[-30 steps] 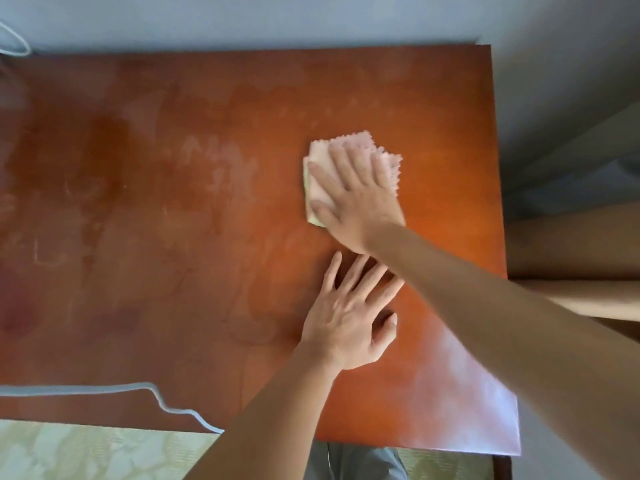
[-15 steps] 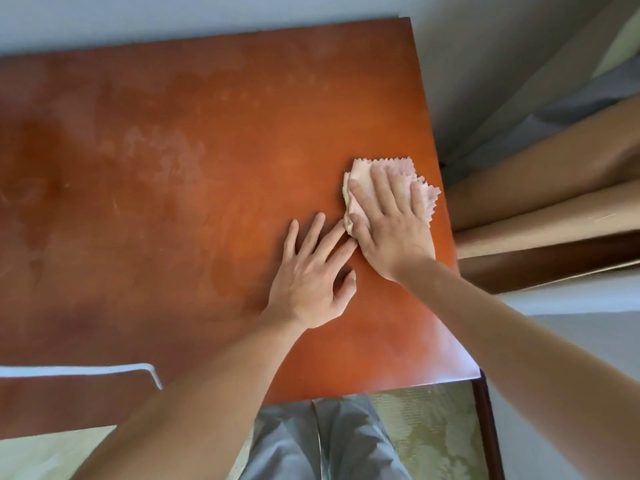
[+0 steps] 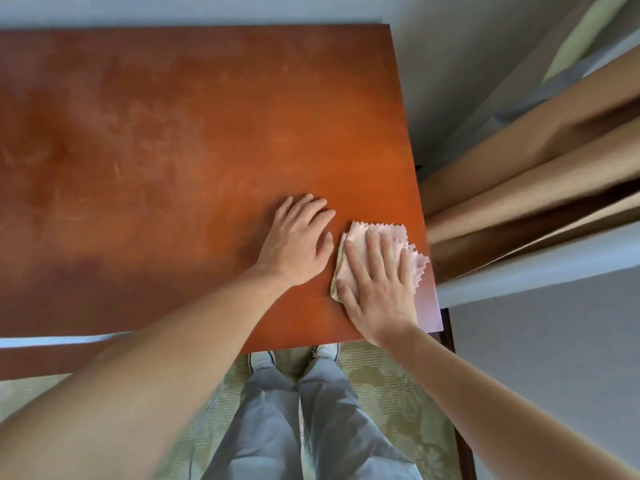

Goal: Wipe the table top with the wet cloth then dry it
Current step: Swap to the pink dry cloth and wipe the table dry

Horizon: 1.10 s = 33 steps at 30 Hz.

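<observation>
While the right hand (image 3: 379,289) presses the cloth (image 3: 375,252), fingers flat and slightly spread, at the tabletop's (image 3: 207,133) near right corner, keep pressure even; left hand (image 3: 298,242) braces beside it, fingers relaxed; streaks remain farther in.

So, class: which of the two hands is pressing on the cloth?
The right hand, flat on the pink cloth near the table's right edge; the left hand rests on bare wood.

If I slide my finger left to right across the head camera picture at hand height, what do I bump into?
Bare table top → left hand → pink cloth under right hand → brown curtain.
</observation>
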Each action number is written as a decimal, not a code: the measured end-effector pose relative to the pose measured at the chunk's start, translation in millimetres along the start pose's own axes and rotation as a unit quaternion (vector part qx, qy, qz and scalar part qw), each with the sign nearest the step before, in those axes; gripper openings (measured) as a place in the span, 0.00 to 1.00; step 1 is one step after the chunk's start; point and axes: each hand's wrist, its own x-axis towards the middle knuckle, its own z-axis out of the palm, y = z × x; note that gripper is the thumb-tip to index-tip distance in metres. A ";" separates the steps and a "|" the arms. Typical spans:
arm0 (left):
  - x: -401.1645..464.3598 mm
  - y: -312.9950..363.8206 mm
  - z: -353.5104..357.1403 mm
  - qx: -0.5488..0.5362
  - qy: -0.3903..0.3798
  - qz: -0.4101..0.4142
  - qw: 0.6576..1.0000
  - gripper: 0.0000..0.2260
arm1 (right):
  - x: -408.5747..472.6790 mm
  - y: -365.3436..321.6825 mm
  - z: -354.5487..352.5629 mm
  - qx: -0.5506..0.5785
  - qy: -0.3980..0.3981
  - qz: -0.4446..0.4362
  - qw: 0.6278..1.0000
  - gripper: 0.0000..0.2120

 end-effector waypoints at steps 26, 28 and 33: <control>-248.0 -200.6 -89.1 0.102 0.046 -0.193 0.975 0.21 | 7.5 -289.4 38.2 -0.025 -0.021 -0.132 0.991 0.32; -254.0 -220.7 -95.2 0.101 0.045 -0.210 0.971 0.22 | 15.0 -292.9 35.4 -0.023 -0.017 -0.130 0.991 0.32; -254.3 -249.2 -101.8 0.086 0.032 -0.250 0.964 0.26 | 76.2 -314.9 21.2 -0.051 -0.028 -0.093 0.994 0.33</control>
